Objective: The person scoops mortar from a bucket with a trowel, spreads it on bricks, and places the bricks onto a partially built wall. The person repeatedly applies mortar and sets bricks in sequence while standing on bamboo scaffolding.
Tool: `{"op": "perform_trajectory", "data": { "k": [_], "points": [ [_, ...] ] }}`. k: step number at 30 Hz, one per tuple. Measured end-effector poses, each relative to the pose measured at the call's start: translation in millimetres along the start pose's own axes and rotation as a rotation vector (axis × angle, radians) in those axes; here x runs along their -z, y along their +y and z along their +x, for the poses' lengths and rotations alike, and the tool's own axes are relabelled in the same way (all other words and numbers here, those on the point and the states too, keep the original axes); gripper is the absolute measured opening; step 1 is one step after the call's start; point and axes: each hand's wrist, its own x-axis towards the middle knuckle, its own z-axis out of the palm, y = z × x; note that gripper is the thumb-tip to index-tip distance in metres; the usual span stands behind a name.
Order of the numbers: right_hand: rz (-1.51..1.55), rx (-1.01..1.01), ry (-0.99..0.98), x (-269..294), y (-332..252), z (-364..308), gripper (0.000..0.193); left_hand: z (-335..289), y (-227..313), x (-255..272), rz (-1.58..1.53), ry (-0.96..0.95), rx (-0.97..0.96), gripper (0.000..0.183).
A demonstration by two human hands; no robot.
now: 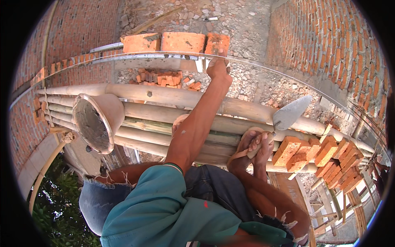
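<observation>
My left hand (219, 68) reaches far forward to the rightmost brick (217, 41) of a short row. One finger lies up against its near face, and the other fingers are curled below it. Beside it in the row sit two more orange bricks (183, 42), with spots of grey mortar on them. My right hand (263, 147) is closed round the handle of a pointed trowel (292, 113), close to my right foot. The trowel's grey blade points forward and right. A thin taut string (284, 75) crosses just in front of the row.
Bamboo poles (156, 110) form the platform under my feet. On its left stands a bucket (114, 113) with grey mortar inside; stacked bricks (329, 152) lie on the right. Far below are rubble ground (242, 33) and a brick pile (168, 78). A brick wall (329, 37) rises at right.
</observation>
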Motion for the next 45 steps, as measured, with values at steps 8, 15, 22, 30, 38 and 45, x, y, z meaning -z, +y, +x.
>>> {"op": "perform_trajectory", "data": {
  "k": [8,15,22,30,38,45],
  "points": [
    [0.002,-0.007,0.011,2,1,1,0.03,-4,14,5,0.149,-0.027,0.038,0.036],
    [0.23,-0.111,0.056,0,0,-2,0.029,-17,26,25,0.431,-0.02,-0.662,0.034],
    [-0.612,0.145,-0.042,-33,-34,4,0.034,17,90,33,1.192,-0.28,-1.596,0.032],
    [-0.814,0.061,-0.234,-90,-66,53,0.044,54,143,4,1.948,-0.608,-1.306,0.056],
    [-1.021,0.351,-0.293,-144,-43,89,0.047,63,156,-3,1.883,-0.765,-1.141,0.055],
    [-1.046,0.349,-0.298,-154,-30,94,0.053,50,156,-5,1.823,-0.764,-1.101,0.049]
  ]
}}
